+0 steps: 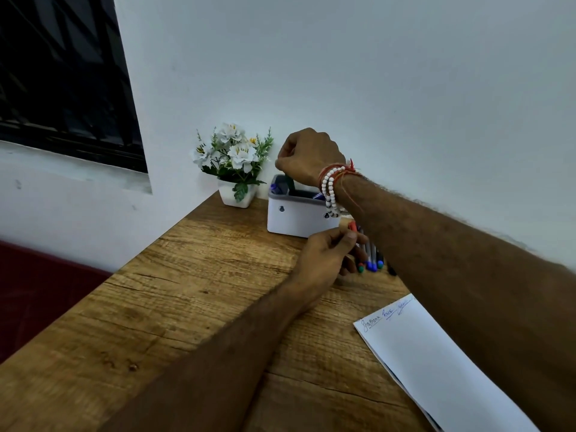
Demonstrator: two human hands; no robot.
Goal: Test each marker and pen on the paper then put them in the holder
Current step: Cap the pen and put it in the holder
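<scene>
A white holder [293,218] with a grey rim stands at the back of the wooden desk [199,294]. My right hand [307,154] hovers over it, shut on a dark green marker [290,183] whose lower end is inside the holder. A blue pen [274,187] leans in the holder's left corner. My left hand [327,254] grips a red-capped marker [352,226] just in front of the holder. Several markers [371,258] with green and blue caps lie beside it, partly hidden by my right forearm. The white paper [436,363] with blue and green handwriting lies at the front right.
A small white pot of artificial white flowers [233,163] stands left of the holder, against the wall. The desk's left edge runs diagonally, with a dark red seat [40,291] below it. A dark window [62,76] is at upper left.
</scene>
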